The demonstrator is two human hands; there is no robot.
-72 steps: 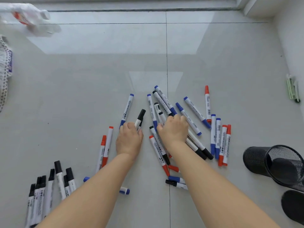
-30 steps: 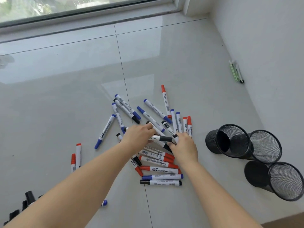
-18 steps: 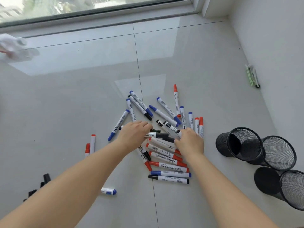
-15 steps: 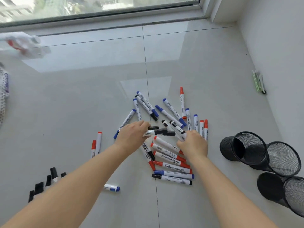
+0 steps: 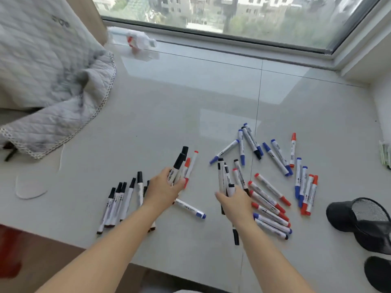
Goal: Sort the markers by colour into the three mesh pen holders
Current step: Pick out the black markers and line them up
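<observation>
My left hand [image 5: 164, 190] grips black-capped markers [image 5: 178, 163], caps pointing away from me, just right of a row of black markers [image 5: 118, 203] lying on the grey floor. My right hand [image 5: 234, 203] holds several black markers [image 5: 224, 176] above the mixed pile of red, blue and black markers [image 5: 270, 197]. Two red markers [image 5: 191, 166] lie right beside my left hand. A lone blue marker [image 5: 190, 208] lies between my hands. Two black mesh pen holders lie on their sides at the right edge, one [image 5: 359, 220] above the other [image 5: 378, 273].
A quilted grey cover [image 5: 53, 81] hangs down at the left. A white spray bottle [image 5: 137, 39] lies by the window ledge. A green and white object [image 5: 385, 153] rests against the right wall. A brown edge [image 5: 31, 250] borders the tile at lower left.
Both hands lifted black markers out of the pile. My left hand carried its markers leftward to the black row. The view swung left, so the pen holders slid to the right edge.
</observation>
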